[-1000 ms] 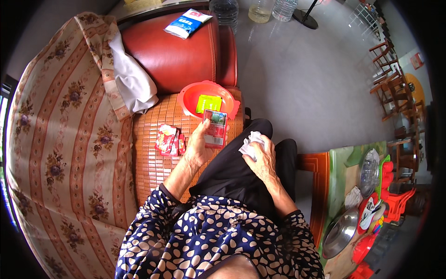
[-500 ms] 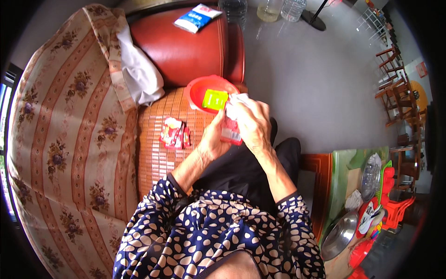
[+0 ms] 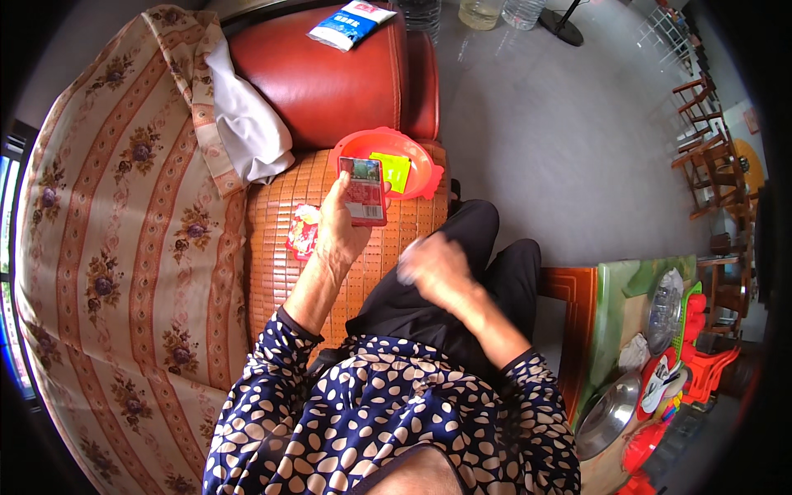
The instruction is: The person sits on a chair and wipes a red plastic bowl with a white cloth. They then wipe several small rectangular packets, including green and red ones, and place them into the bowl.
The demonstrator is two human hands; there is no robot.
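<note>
While the person sits on the woven seat mat (image 3: 280, 272), the left hand (image 3: 338, 235) holds a small red packet (image 3: 363, 191) upright above the mat, just short of the red basin (image 3: 388, 161). The thumb and fingers wrap narrowly round the packet's lower half; its printed face shows towards the camera, and whether its top is torn open cannot be told.

The right hand (image 3: 437, 268) lies nearer the body than the basin, over the lap in black trousers (image 3: 462, 289). It is blurred. The fingers appear curled in, with a pale scrap showing at their edge, but how far they close and what they hold cannot be told for certain.

State of work, as a judgement: the packet is in hand and not set down, so the handling is partway. The basin holds a yellow-green sachet (image 3: 390, 169) lying flat inside it, which suggests sorting or emptying into the basin has begun. A second red wrapper (image 3: 303, 231) lies on the mat, to the left of the basin and just beside the left wrist, untouched. That piece and the held packet seem to be what is left.

Beyond the basin, a blue and white pouch (image 3: 351, 22) rests on the red leather cushion (image 3: 330, 78). A white cloth (image 3: 247, 132) lies left of the basin against the floral cover (image 3: 107, 247).
</note>
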